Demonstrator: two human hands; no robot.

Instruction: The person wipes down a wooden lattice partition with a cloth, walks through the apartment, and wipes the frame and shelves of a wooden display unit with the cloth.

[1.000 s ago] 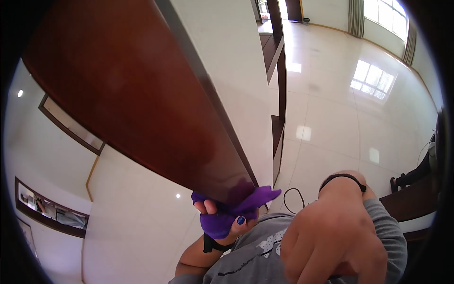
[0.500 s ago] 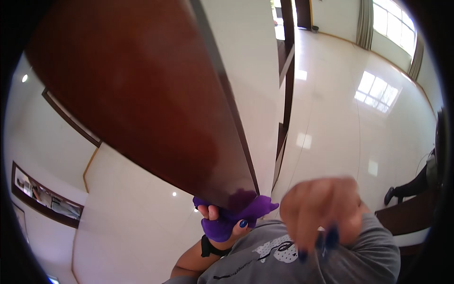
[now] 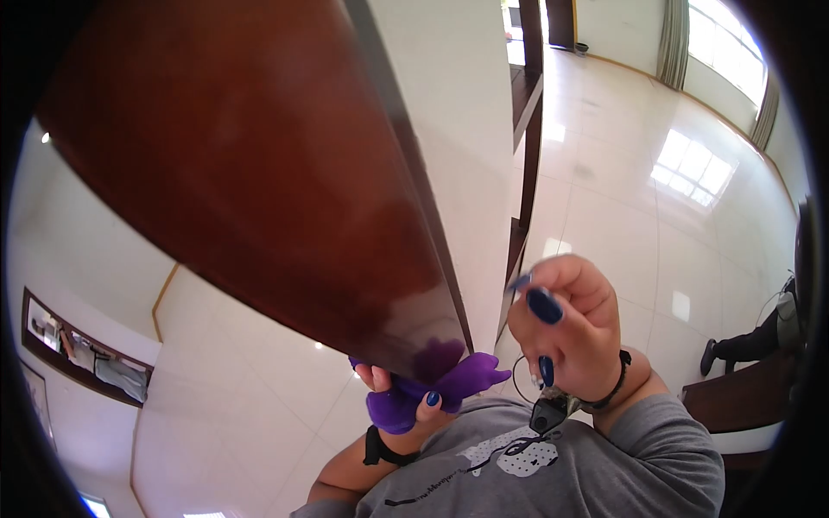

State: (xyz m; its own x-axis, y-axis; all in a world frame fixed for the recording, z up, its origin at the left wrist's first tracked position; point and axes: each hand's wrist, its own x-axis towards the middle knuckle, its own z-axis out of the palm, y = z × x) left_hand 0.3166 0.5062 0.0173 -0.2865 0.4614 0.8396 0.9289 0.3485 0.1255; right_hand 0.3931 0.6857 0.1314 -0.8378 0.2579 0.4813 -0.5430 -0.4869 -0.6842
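A glossy red-brown wooden panel (image 3: 259, 173), which looks like a door, fills the upper left of the head view. At its lower end my left hand (image 3: 423, 410) is closed around a purple cloth (image 3: 393, 413), pressing it against the panel's edge. Part of the cloth reflects in the shiny surface. To the right, my right hand (image 3: 570, 324) is raised with its fingers curled. Below those fingers hangs a bunch of keys (image 3: 553, 407) with a thin ring and a dark tag. Whatever its thumb and index fingertip pinch is too small to make out.
A white wall (image 3: 449, 129) with dark wooden framing (image 3: 528, 129) stands just right of the panel. Shiny floor tiles (image 3: 613, 198) stretch toward a curtained window (image 3: 730, 43). At the far right, a person's dark-clothed leg (image 3: 747, 345) shows beside dark furniture (image 3: 725, 401).
My right hand has risen and turned, with its thumb and index finger now at the top. The hanging keys have come into view. My left hand stays on the cloth.
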